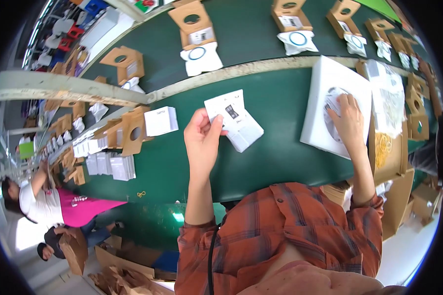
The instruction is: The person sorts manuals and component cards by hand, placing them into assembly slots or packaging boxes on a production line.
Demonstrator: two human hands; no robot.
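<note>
Over the middle of the bench, my left hand (203, 135) pinches a white printed leaflet (226, 104) between thumb and fingers. A folded white paper (247, 133) sits at an angle just below it; whether my fingers hold that too, I cannot tell. To the right, my right hand (348, 120) reaches into the round hollow of a white foam block (315, 123). Its thumb and fingers are apart over small clear, greyish pieces (331, 105) in the hollow, whose kind I cannot make out. The fingertips are partly hidden there.
A carton (403, 152) right of the foam holds clear bags (386, 93) and yellow rubber bands (383, 147). Paper stacks (161, 121) and cardboard boxes (132, 132) stand left. Beyond a raised rail (182, 83), open boxes (197, 29) line another green surface. A co-worker (49, 196) is at far left.
</note>
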